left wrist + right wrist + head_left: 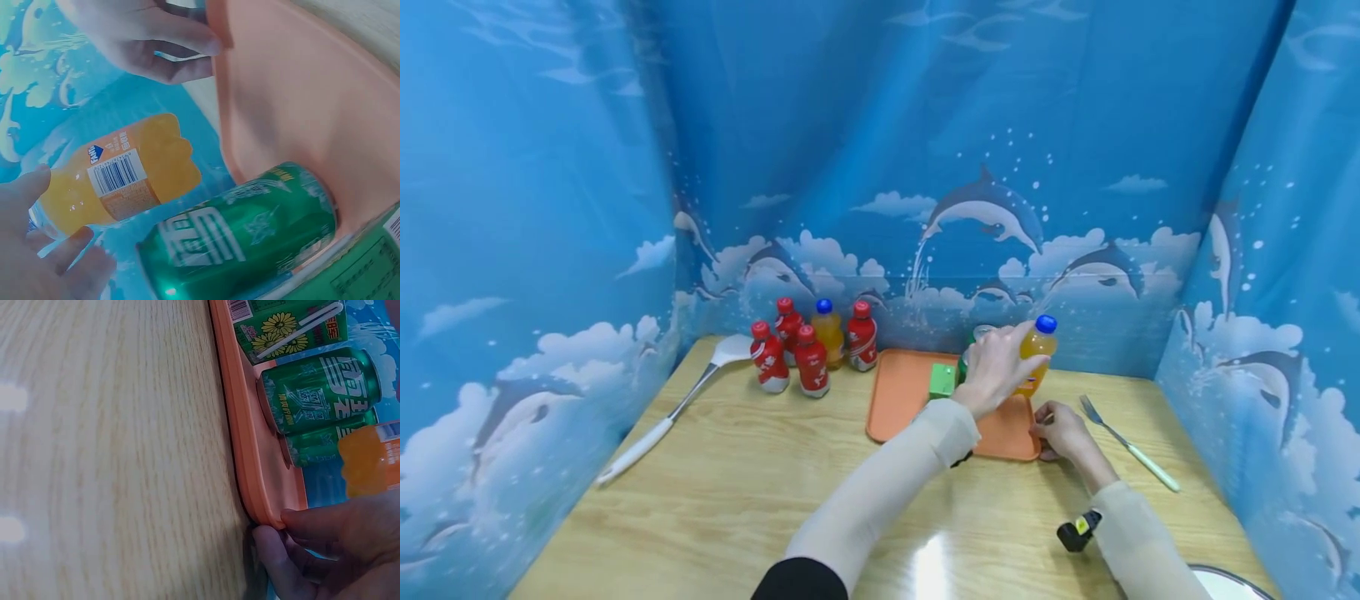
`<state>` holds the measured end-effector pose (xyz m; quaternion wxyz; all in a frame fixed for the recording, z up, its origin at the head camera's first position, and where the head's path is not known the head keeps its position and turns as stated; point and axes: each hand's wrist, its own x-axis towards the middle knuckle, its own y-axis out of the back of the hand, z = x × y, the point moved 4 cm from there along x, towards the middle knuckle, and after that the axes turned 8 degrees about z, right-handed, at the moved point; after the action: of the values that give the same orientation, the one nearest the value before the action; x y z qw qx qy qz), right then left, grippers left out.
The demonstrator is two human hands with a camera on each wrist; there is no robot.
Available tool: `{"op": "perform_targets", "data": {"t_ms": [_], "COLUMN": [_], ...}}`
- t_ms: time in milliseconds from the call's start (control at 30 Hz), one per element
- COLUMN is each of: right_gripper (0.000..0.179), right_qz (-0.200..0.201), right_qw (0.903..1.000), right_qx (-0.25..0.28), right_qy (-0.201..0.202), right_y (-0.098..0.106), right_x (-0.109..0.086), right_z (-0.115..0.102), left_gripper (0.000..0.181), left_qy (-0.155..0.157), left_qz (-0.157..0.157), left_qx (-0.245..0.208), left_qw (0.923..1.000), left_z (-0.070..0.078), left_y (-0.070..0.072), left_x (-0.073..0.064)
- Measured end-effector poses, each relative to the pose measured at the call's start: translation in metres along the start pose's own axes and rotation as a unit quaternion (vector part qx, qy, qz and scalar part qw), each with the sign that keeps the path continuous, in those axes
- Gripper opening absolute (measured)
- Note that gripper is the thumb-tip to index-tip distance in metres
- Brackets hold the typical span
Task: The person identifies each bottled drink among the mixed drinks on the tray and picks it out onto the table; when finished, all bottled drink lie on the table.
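Note:
My left hand (pixel 997 367) grips an orange soda bottle (pixel 1040 346) with a blue cap near its top, fingers around the neck in the left wrist view. The bottle is slightly tilted, by the far right part of the orange tray (pixel 895 392). My right hand (pixel 1063 429) pinches the tray's right rim between thumb and fingers, as the right wrist view shows. On the tray stand a green drink carton (pixel 942 381) and two green cans, a nearer can (pixel 319 390) and a farther can (pixel 325 440). In the head view my left hand partly hides the cans.
Several red bottles (pixel 812 362) and another orange soda bottle (pixel 829 332) stand at the back left. A white-headed spatula (pixel 662 427) lies along the left edge. Right of the tray lies a fork (pixel 1131 443); a white round rim (pixel 1225 581) shows at the bottom right. Blue curtains surround the table.

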<state>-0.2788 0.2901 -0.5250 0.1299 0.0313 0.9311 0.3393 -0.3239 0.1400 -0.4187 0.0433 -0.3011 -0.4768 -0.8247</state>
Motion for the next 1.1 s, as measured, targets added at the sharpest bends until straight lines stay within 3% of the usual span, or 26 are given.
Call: {"op": "perform_targets", "data": {"t_ms": [300,433,667,867,1100], "right_gripper": [0.018,0.019,0.018,0.019,0.021], "right_qz": [-0.009,-0.012,-0.014,-0.016,-0.020], "right_qw": [0.9999,0.9999,0.9998,0.9997,0.9998], "right_qx": [-0.007,-0.007,-0.009,-0.011,0.003], "right_qy": [-0.006,-0.006,-0.012,-0.012,-0.002], "right_y": [0.002,0.001,0.001,0.001,0.002], "right_x": [-0.001,-0.001,0.001,0.002,0.001], "right_z": [-0.001,-0.001,0.000,0.000,-0.001], "left_gripper": [0.064,0.064,0.061,0.060,0.058], "left_qy": [0.029,0.055,0.098,0.129,0.146], "left_qz": [0.001,0.005,0.033,0.031,0.028], "left_qx": [-0.077,-0.124,-0.239,-0.317,-0.363], "left_qw": [0.9966,0.9907,0.9656,0.9391,0.9197], "left_z": [-0.001,-0.003,-0.007,-0.014,-0.023], "left_y": [0.023,0.031,0.048,0.066,0.096], "left_x": [0.002,0.003,0.007,0.009,0.009]}}
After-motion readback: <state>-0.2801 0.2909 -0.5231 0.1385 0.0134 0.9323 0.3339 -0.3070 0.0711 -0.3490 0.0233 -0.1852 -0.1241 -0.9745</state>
